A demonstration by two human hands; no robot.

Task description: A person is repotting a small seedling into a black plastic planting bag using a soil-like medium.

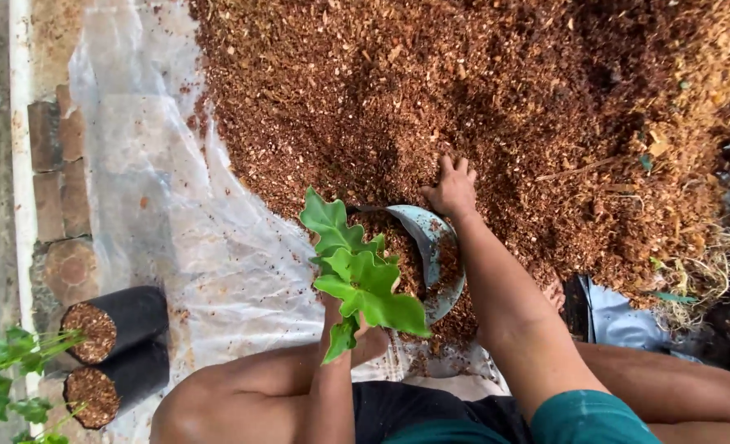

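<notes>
Plant: one seedling (361,284), bright green lobed leaves, approx 5 visible, fresh and glossy; stem hidden behind leaves; sits at frame centre, at 6 o'clock from the pot mouth.
Pot: one soft grey-blue pot (431,247) lying tilted, mouth toward 9 o'clock, part filled w/ brown mix; at 6 o'clock edge of the heap.
Left hand (356,337): mostly hidden under leaves, fingers curled round the plant base; grip closed on plant.
Right hand (451,189): at 12 o'clock of pot, fingers dug into the mix, touching pot rim; can't tell if grip is open or closed.
Mix: one big heap of coarse red-brown coco husk (480,99), fills upper half.
Sheet: one clear plastic sheet (176,222) under heap, at 9 o'clock.
Filled bags: two black grow bags (122,345) w/ mix, at 8 o'clock, lying side by side.
Other greens: leafy stems (7,362) at far 8 o'clock corner.
</notes>
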